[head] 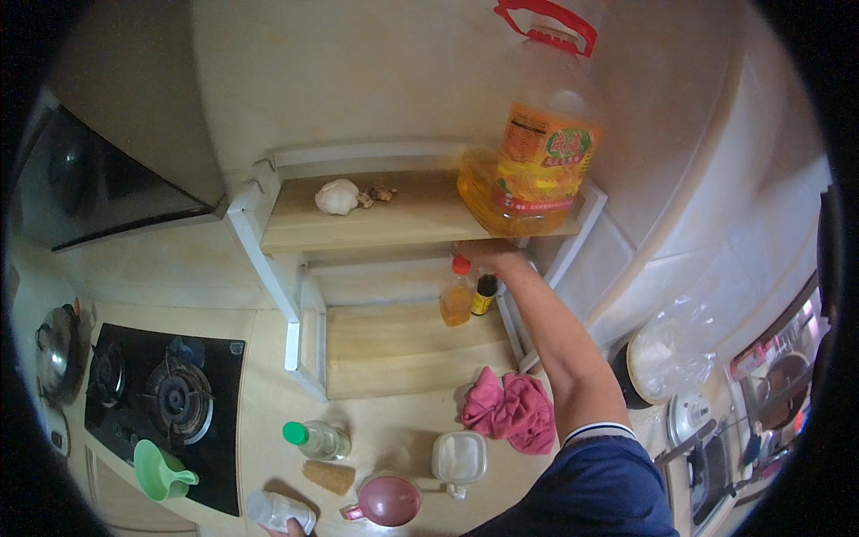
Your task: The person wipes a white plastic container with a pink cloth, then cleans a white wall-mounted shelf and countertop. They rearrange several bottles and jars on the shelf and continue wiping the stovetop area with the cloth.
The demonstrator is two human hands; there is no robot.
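Note:
At the bottom edge, my left hand [292, 528] is partly in view with its fingers on a white plastic bottle [277, 511]. My right hand [488, 254] reaches under the upper board [409, 211] of a two-tier shelf, mostly hidden by that board and blurred. Just below it, on the lower board [389, 356], stand a red-capped bottle [457, 302] of amber liquid and a small black-capped bottle [483, 297]. Whether my right fingers hold anything cannot be seen. A large jug of cooking oil [537, 168] with a red handle stands on the upper board, near a garlic bulb [337, 197].
On the counter are a green-capped bottle [325, 440], a brown sponge-like block [329, 476], a pink mug [389, 501], a clear square container [460, 456] and a crumpled pink cloth [510, 411]. A green ladle [161, 470] rests by the gas hob [225, 403]. A bagged pot [654, 362] stands right.

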